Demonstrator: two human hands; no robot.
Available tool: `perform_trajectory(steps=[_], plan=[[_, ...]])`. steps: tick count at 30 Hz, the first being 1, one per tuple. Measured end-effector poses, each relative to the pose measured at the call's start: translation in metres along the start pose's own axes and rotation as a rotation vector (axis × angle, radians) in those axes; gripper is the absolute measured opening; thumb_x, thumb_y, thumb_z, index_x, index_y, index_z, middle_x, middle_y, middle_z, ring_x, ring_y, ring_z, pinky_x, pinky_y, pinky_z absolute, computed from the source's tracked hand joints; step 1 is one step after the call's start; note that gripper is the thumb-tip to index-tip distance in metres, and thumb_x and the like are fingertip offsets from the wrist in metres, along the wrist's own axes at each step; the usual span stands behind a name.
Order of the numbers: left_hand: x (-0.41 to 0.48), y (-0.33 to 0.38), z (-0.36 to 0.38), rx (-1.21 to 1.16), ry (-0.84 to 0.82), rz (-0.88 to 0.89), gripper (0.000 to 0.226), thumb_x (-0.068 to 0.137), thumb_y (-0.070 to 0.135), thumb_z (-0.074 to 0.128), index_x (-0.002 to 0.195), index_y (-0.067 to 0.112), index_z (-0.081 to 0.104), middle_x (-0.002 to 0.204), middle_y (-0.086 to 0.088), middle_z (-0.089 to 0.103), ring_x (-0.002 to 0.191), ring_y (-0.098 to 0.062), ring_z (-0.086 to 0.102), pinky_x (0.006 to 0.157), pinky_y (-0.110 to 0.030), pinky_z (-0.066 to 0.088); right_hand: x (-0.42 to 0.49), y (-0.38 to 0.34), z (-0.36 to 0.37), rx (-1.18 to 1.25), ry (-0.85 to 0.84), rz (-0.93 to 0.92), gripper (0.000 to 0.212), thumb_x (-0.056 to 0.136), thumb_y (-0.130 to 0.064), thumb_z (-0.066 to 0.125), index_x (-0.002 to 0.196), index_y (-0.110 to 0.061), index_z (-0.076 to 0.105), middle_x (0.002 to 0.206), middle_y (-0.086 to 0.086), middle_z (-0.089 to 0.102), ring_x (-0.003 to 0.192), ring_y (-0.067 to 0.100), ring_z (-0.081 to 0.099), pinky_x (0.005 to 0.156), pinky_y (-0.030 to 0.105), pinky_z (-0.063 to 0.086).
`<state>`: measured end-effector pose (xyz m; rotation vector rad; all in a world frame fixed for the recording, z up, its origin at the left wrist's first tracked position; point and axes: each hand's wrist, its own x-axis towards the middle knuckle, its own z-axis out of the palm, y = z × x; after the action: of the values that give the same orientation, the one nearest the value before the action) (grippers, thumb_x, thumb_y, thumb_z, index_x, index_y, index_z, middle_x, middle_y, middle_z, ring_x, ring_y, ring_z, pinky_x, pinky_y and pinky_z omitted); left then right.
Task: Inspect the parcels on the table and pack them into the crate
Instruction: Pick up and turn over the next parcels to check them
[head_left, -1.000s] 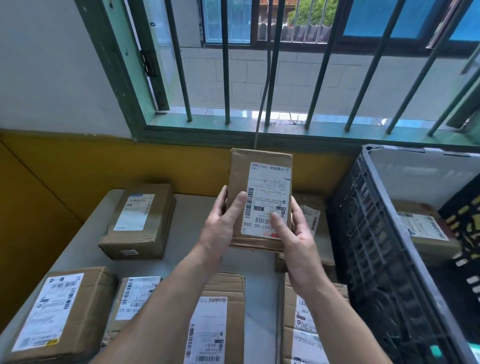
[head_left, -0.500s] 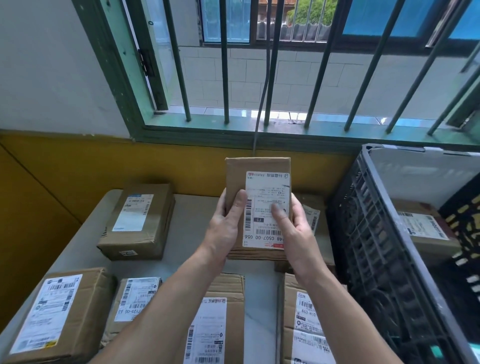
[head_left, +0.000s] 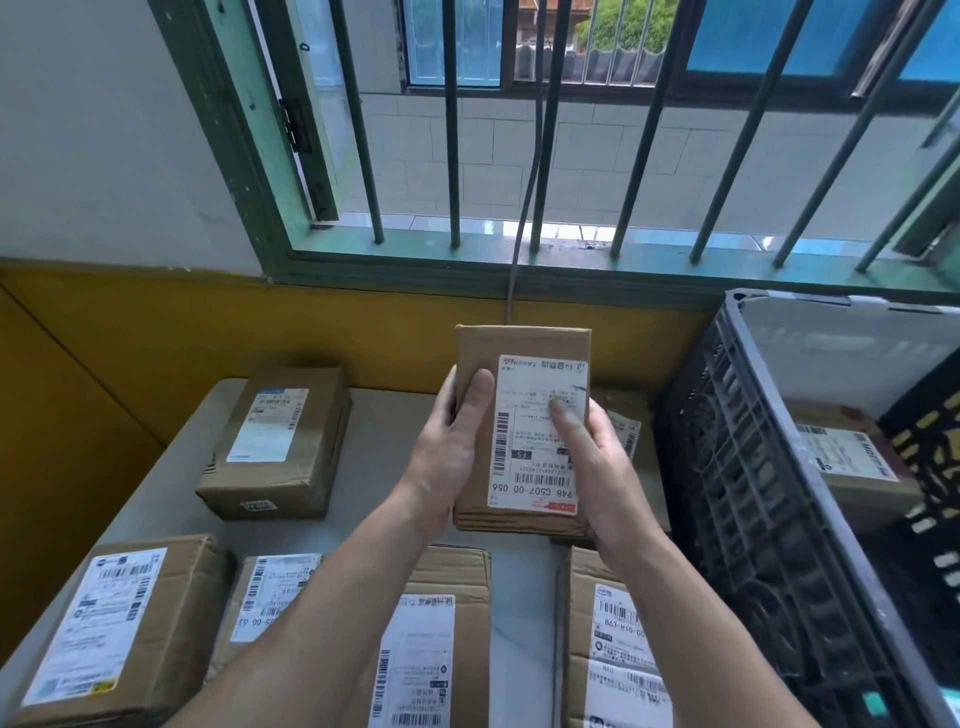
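At frame centre, a person's left hand (head_left: 447, 454) and right hand (head_left: 600, 467) grip a small cardboard parcel (head_left: 519, 343) by its sides, thumbs on its shipping label (head_left: 530, 488), above a grey table (head_left: 382, 431) of other parcels (head_left: 275, 441); a black plastic crate (head_left: 727, 467) at right holds another box (head_left: 852, 467).

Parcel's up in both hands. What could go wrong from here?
The left hand and right hand hold the brown cardboard parcel by its sides; it may slip. Swung right, it might clip the tall wall of the black plastic lattice crate or land hard on the taped brown parcel already inside.
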<state>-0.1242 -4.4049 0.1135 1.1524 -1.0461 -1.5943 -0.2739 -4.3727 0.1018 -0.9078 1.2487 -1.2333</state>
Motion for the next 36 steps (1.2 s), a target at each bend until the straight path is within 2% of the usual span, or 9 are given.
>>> perform_trajectory(steps=[3,7,12,17,21,24,28,30,36], plan=[[-0.003,-0.007,0.003,0.016,-0.018,-0.011,0.083,0.082,0.071,0.066,0.153,0.038,0.04,0.12,-0.001,0.077,0.111,-0.024,0.074,0.102,-0.054,0.056,0.004,-0.007,-0.001,0.008,0.025,0.0,0.064,0.086,-0.063,0.06,0.139,-0.03,0.049,0.11,0.003,0.078,0.098,0.022,0.078,0.087,0.049,0.063],[-0.002,-0.006,0.003,0.01,-0.039,-0.032,0.089,0.083,0.073,0.066,0.157,0.036,0.033,0.119,-0.002,0.077,0.109,-0.025,0.075,0.1,-0.054,0.057,0.003,-0.008,0.002,0.017,0.055,-0.009,0.067,0.082,-0.064,0.061,0.137,-0.028,0.052,0.106,0.001,0.079,0.096,0.021,0.078,0.086,0.047,0.063],[0.001,0.001,0.002,0.028,-0.025,0.003,0.083,0.078,0.074,0.049,0.151,0.035,0.042,0.115,-0.001,0.078,0.102,-0.021,0.077,0.086,-0.042,0.064,-0.003,0.0,0.006,0.012,0.019,-0.023,0.063,0.092,-0.055,0.06,0.146,-0.028,0.045,0.112,0.003,0.078,0.101,0.022,0.077,0.087,0.047,0.063],[-0.002,-0.005,0.004,0.059,-0.032,0.012,0.079,0.081,0.074,0.045,0.152,0.039,0.042,0.12,0.003,0.077,0.108,-0.017,0.075,0.091,-0.039,0.061,0.003,-0.006,0.005,0.001,0.026,-0.028,0.089,0.082,-0.077,0.065,0.154,-0.034,0.036,0.12,0.004,0.075,0.105,0.022,0.076,0.093,0.052,0.061],[-0.002,0.004,0.005,0.034,-0.032,0.012,0.077,0.087,0.078,0.044,0.147,0.031,0.048,0.116,-0.007,0.077,0.104,-0.026,0.076,0.088,-0.044,0.064,-0.001,-0.003,0.003,0.03,-0.005,-0.053,0.069,0.089,-0.058,0.056,0.15,-0.029,0.042,0.107,0.0,0.079,0.099,0.02,0.077,0.078,0.036,0.064],[0.001,0.008,0.004,0.068,0.005,0.007,0.083,0.085,0.088,0.038,0.14,0.029,0.056,0.112,-0.009,0.078,0.102,-0.027,0.077,0.091,-0.05,0.062,-0.003,-0.002,0.004,0.033,-0.045,-0.079,0.067,0.09,-0.051,0.056,0.151,-0.029,0.04,0.104,-0.003,0.079,0.097,0.017,0.077,0.071,0.027,0.062],[-0.001,0.007,0.005,0.074,0.001,0.042,0.057,0.105,0.061,0.033,0.13,0.02,0.063,0.105,-0.014,0.078,0.092,-0.024,0.077,0.072,-0.032,0.064,-0.001,-0.008,0.004,0.076,-0.059,-0.084,0.063,0.096,-0.064,0.052,0.149,-0.034,0.041,0.111,0.0,0.078,0.102,0.02,0.076,0.075,0.031,0.063],[-0.001,0.004,0.005,0.08,-0.018,0.075,0.054,0.102,0.054,0.036,0.129,0.016,0.063,0.104,-0.013,0.078,0.088,-0.021,0.076,0.067,-0.028,0.062,-0.002,-0.011,0.003,0.067,-0.058,-0.092,0.064,0.094,-0.068,0.046,0.148,-0.033,0.043,0.109,0.0,0.078,0.101,0.018,0.076,0.074,0.03,0.063],[-0.002,0.009,0.005,0.078,-0.065,0.099,0.056,0.091,0.053,0.043,0.138,0.025,0.053,0.108,-0.006,0.077,0.092,-0.019,0.075,0.069,-0.031,0.063,-0.004,-0.01,-0.001,0.075,-0.059,-0.095,0.046,0.1,-0.05,0.048,0.138,-0.026,0.057,0.111,0.007,0.076,0.095,0.019,0.075,0.065,0.023,0.058]])
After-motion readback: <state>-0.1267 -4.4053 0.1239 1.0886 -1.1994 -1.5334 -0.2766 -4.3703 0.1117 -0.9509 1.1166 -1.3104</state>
